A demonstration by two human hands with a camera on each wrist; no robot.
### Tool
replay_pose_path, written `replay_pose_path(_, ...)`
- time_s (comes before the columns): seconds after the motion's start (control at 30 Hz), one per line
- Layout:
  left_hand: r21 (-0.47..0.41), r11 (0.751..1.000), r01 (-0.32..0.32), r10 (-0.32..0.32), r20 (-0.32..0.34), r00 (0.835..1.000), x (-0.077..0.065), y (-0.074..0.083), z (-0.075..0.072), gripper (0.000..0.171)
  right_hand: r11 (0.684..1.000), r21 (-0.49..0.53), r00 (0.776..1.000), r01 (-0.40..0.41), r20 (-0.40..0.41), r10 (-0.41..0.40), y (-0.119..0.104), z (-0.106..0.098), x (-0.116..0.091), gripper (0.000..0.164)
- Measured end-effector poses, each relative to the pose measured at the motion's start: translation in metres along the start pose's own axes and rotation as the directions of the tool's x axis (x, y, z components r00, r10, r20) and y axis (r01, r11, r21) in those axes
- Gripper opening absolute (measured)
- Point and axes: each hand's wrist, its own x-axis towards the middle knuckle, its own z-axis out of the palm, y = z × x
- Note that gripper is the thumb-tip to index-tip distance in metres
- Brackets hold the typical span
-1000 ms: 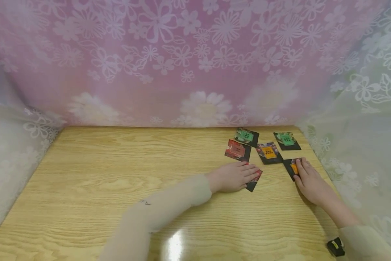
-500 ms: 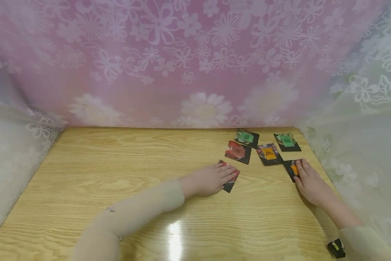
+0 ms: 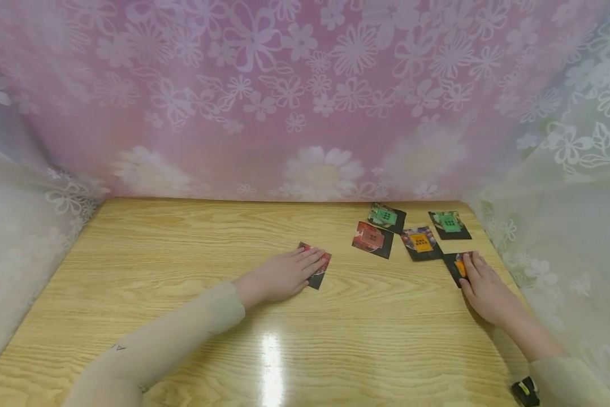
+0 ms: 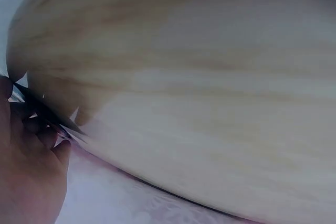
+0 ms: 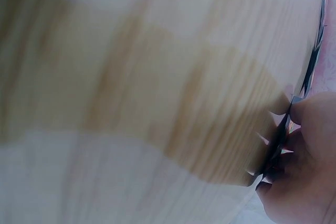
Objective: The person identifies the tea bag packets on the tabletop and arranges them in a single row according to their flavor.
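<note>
Two thin, square, dark printed cards lie under the hands. The red-and-black card sits right of the table's middle; the left hand rests palm-down over its left part, fingers straight. The orange-labelled black card lies near the right table edge, covered partly by the right hand, its fingers also laid straight. Its far left corner meets an orange-labelled purple-and-black card. Farther off are a second red-and-black card, a left green-labelled card close to the far edge, and a right green-labelled card. Wood separates the two red cards. From the left hand, the light wood-grain table runs broadly to its left edge. A small black object lies near right, beside the sleeve.
</note>
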Motion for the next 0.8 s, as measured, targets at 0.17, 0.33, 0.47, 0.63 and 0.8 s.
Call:
replay_pose_path(0.17, -0.057, 0.997, 0.046, -0.046, 0.002, 0.999, -0.02, -0.012, 0.006, 0.063, 1.0, -0.002, 1.0, -0.007, -0.001, 0.007, 0.002, 0.003, 0.0, 0.067)
replay_pose_path(0.33, -0.151, 0.983, 0.101, -0.104, -0.013, 0.994, -0.042, -0.024, 0.013, 0.062, 1.0, -0.008, 1.0, -0.007, -0.01, 0.007, 0.003, 0.005, -0.001, 0.067)
replay_pose_path(0.47, -0.219, 0.964, 0.153, -0.159, -0.008, 0.987, -0.06, -0.033, 0.016, 0.062, 1.0, -0.007, 1.0, -0.004, -0.014, 0.004, 0.002, 0.005, -0.001, 0.067)
replay_pose_path(0.63, -0.268, 0.941, 0.206, -0.215, -0.006, 0.977, -0.081, -0.044, 0.023, 0.063, 1.0, -0.006, 1.0, -0.005, -0.017, 0.005, 0.001, 0.003, 0.0, 0.067)
replay_pose_path(0.8, -0.292, 0.921, 0.257, -0.277, -0.029, 0.96, -0.101, -0.056, 0.033, 0.063, 1.0, -0.015, 1.0, -0.005, -0.016, 0.005, 0.001, 0.004, 0.0, 0.067)
